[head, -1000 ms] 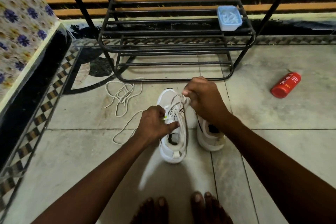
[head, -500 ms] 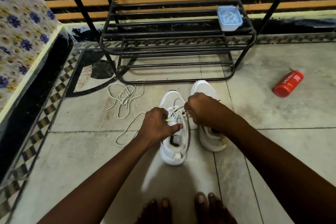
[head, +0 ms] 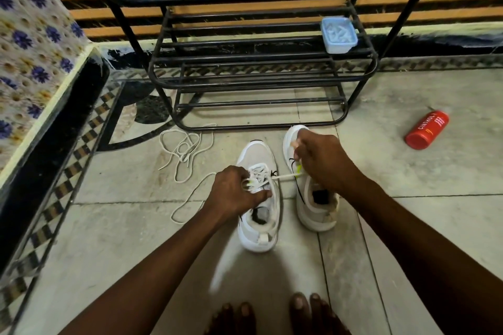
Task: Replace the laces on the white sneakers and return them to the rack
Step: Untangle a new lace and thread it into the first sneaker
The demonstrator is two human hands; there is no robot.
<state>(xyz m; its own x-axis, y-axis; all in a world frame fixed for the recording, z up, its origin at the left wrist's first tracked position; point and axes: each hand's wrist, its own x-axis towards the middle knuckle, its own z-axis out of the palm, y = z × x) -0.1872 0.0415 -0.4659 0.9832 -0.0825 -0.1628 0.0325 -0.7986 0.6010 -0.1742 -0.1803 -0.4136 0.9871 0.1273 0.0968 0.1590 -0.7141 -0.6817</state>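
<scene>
Both bare forearms are reaching forward and down, angling in toward each other. The left hand (head: 236, 194) is curling knuckles-up, its fingers pinching a lace (head: 284, 177). The right hand (head: 322, 164) is sitting slightly farther forward, closing round the same lace (it is running taut between them). Bare toes (head: 299, 303) are showing below.

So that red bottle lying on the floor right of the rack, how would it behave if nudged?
The red bottle is cylindrical and lies on its side, so it would probably roll on the smooth floor tiles. It looks rigid, likely keeping its shape when gripped.
</scene>
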